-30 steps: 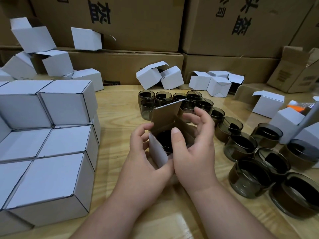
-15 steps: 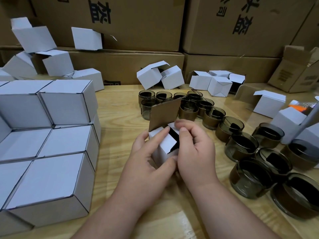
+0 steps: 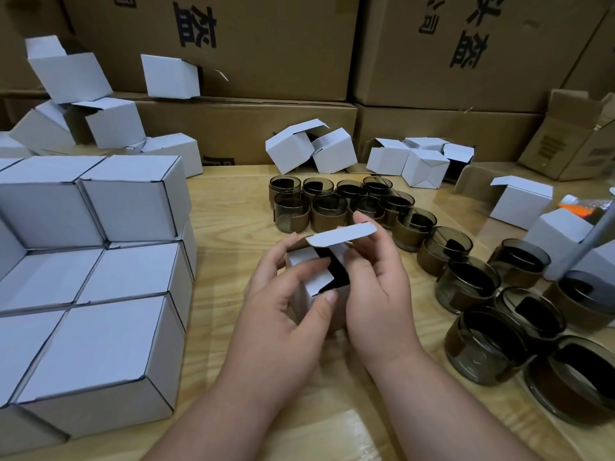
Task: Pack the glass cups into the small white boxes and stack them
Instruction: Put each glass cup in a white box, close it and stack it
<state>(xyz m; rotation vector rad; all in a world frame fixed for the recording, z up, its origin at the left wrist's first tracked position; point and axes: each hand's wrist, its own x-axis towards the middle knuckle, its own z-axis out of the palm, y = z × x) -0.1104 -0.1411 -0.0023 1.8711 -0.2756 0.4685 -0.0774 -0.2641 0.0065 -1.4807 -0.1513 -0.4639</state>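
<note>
1. Both hands grip one small white cardboard box just above the pale wooden tabletop, at the middle of the view.
2. Left hand wraps the box's left and near sides, its thumb pressed on the near top corner and a finger lying across a folded side flap.
3. Right hand clasps the right side, with its fingertips touching the white top lid flap, which is tilted partly down over the opening.
4. Between the two folded side flaps a dark gap shows inside the box; whether a cup sits in it cannot be told.
5. Smoky brown glass cups, open end up, stand in a curved band on the table from behind the box round to the right edge.
6. Closed white boxes form a stacked block on the left, well apart from the hands.
7. Loose white boxes with open flaps lie along the table's far edge and on the left.
8. Large brown corrugated cartons with dark printed characters fill the background.
</note>
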